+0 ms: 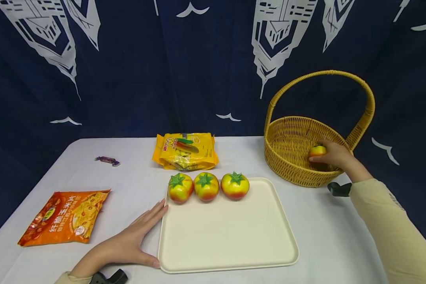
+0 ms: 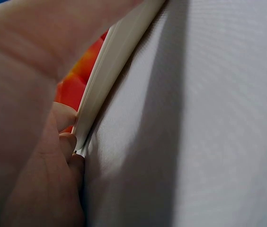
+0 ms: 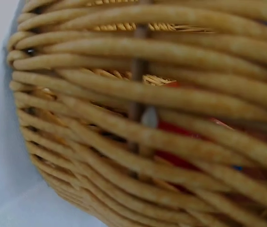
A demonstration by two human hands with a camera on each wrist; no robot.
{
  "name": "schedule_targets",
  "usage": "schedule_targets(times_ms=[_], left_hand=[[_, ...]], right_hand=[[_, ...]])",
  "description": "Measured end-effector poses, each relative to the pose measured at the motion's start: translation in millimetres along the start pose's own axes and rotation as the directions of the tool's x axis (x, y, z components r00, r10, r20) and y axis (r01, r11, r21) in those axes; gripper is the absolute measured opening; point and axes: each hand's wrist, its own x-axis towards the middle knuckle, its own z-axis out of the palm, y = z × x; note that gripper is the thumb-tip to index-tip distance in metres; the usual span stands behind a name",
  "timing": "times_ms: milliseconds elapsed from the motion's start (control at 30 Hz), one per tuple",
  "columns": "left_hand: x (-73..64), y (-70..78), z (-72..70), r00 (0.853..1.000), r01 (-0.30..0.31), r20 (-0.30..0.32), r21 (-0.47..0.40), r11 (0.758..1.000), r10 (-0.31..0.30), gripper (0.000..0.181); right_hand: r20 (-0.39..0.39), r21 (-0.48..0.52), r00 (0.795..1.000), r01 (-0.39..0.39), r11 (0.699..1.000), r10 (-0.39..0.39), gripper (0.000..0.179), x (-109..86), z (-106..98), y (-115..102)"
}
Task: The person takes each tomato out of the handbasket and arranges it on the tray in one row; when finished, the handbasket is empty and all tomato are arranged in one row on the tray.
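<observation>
In the head view my right hand is inside the wicker basket at the right, its fingers round a yellow-red tomato. The right wrist view is mostly filled by the basket's weave, with bits of red showing through the gaps. My left hand touches the left rim of a cream tray with thumb and fingertips spread along it. Three more tomatoes with green leaf tops, a left one, a middle one and a right one, sit in a row along the tray's back edge.
Behind the tray lies a yellow snack packet. A small wrapped candy is at the back left, and an orange snack bag lies left of my left hand. The basket's tall handle arches above it. A dark blue curtain hangs behind the table.
</observation>
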Motion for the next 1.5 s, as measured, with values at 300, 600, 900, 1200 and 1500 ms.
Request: schedule_targets(times_ms=[300,600,900,1200,1500], left_hand=[[-1.2,-1.9,4.6,1.0,-0.002,0.014,-0.012,1.0,0.003,0.116],[-0.6,-2.3,2.6,1.0,-0.009,0.004,0.006,1.0,0.009,0.116],[-0.8,-2.4,0.2,1.0,-0.011,0.004,0.01,1.0,0.011,0.116],[-0.5,-1.3,-1.0,1.0,-0.007,0.009,0.002,1.0,0.007,0.116],[0.2,-1.3,-1.0,1.0,0.005,0.015,0.0,1.0,-0.005,0.116]], right_hand=[[-0.067,0.023,0.996,0.054,0.998,-0.052,0.078,-4.8,4.5,1.9],[-0.203,0.101,0.978,0.077,0.992,-0.055,0.079,-36.1,-2.9,-31.0],[-0.315,0.294,0.948,0.136,0.946,-0.039,0.073,-75.0,3.9,-77.4],[-0.373,0.328,0.892,0.385,0.863,-0.256,0.066,-94.5,42.3,-113.0],[-0.231,0.391,0.915,0.4,0.829,-0.332,0.065,-77.5,87.7,-113.0]])
